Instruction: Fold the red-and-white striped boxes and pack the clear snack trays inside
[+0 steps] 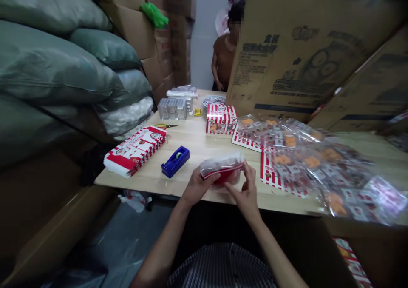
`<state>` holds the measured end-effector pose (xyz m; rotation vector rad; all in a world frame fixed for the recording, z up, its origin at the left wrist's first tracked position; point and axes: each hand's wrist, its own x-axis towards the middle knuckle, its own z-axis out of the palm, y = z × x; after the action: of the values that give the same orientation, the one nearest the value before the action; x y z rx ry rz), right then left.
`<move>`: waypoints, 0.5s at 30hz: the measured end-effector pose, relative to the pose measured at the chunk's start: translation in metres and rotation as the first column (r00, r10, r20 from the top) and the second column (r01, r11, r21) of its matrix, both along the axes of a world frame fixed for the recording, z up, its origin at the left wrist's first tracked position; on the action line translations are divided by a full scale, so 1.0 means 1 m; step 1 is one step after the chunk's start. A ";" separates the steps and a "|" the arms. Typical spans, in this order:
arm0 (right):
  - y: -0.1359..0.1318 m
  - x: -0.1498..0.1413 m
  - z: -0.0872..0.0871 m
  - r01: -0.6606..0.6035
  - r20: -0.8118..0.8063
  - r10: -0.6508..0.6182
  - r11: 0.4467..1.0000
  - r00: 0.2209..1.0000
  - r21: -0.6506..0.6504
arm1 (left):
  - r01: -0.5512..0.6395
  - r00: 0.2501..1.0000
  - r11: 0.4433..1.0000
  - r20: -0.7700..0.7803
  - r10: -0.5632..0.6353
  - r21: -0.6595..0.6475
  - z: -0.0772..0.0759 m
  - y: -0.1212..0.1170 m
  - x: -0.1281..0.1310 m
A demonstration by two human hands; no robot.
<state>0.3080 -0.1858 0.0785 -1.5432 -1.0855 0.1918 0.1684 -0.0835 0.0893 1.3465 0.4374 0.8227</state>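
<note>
Red-striped packet point(223, 171) over the bench point(197, 141) near its front edge, left hand point(196, 186) with grip closed on one end, right hand point(248, 190) holding the other more loosely, packet print blurred, carton point(287, 62) marked 盒装, co-worker point(221, 56) partly hidden behind it

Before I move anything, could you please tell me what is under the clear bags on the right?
Red-and-white striped card shows from under the left side of the clear bags, on the table. What lies further in is covered.
</note>
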 end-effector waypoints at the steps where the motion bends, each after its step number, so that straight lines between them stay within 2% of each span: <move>1: 0.000 0.007 0.001 -0.018 -0.092 0.020 1.000 0.996 0.017 | 0.066 0.998 0.997 -0.025 -0.065 0.035 0.001 0.008 0.000; 3: 0.003 0.019 0.003 -0.047 -0.266 0.051 0.999 0.963 0.024 | 0.199 0.978 0.976 -0.084 -0.191 0.091 0.004 0.020 -0.001; 5: 0.007 0.025 0.007 -0.068 -0.362 0.062 0.998 0.930 -0.004 | 0.244 0.967 0.965 -0.104 -0.234 0.094 0.008 0.026 -0.001; 11: 0.013 0.014 0.016 0.005 -0.389 -0.016 1.000 0.921 -0.029 | 0.173 0.985 0.985 -0.010 -0.174 -0.010 0.020 0.022 -0.002; 15: 0.010 0.009 0.014 -0.035 -0.494 0.041 0.999 0.869 0.021 | 0.084 0.996 0.995 -0.039 -0.086 -0.051 0.023 0.021 0.007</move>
<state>0.3171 -0.1755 0.0923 -1.3572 -0.7037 0.5766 0.1751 -0.0624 0.1121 1.3288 0.4268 0.7112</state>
